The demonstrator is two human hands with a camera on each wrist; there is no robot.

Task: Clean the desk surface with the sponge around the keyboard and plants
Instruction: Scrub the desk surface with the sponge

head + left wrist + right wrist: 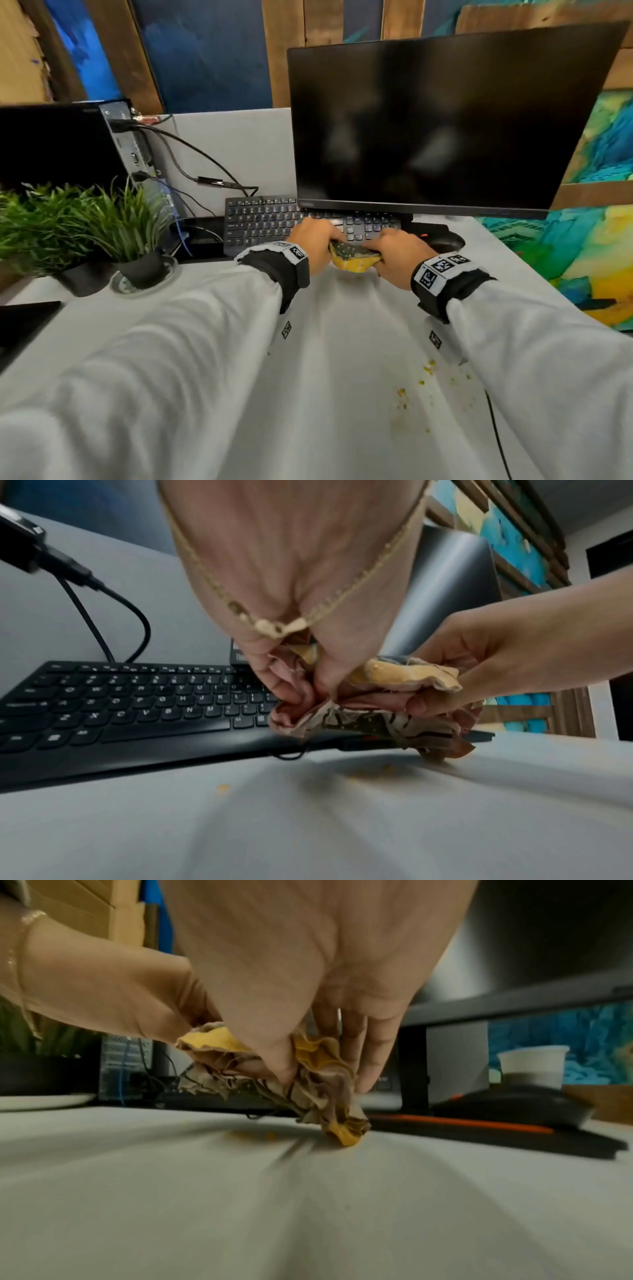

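Note:
A crumpled yellow sponge cloth with a dark patterned side (352,257) (394,693) (318,1080) hangs just in front of the black keyboard (274,221) (130,702). My left hand (317,245) (291,693) grips its left end and my right hand (394,255) (291,1066) grips its right end. A low corner of the cloth touches the white desk (342,394) (308,1204). Yellow crumbs (428,371) (222,787) lie on the desk near me and under the cloth. Two potted plants (126,226) stand at the left.
A dark monitor (438,130) overhangs the keyboard's back. A black mouse (443,241) (514,1104) sits at the right, a paper cup (532,1066) beyond it. A computer tower (137,150) with cables stands behind the plants. A dark flat object (24,322) lies at the left edge.

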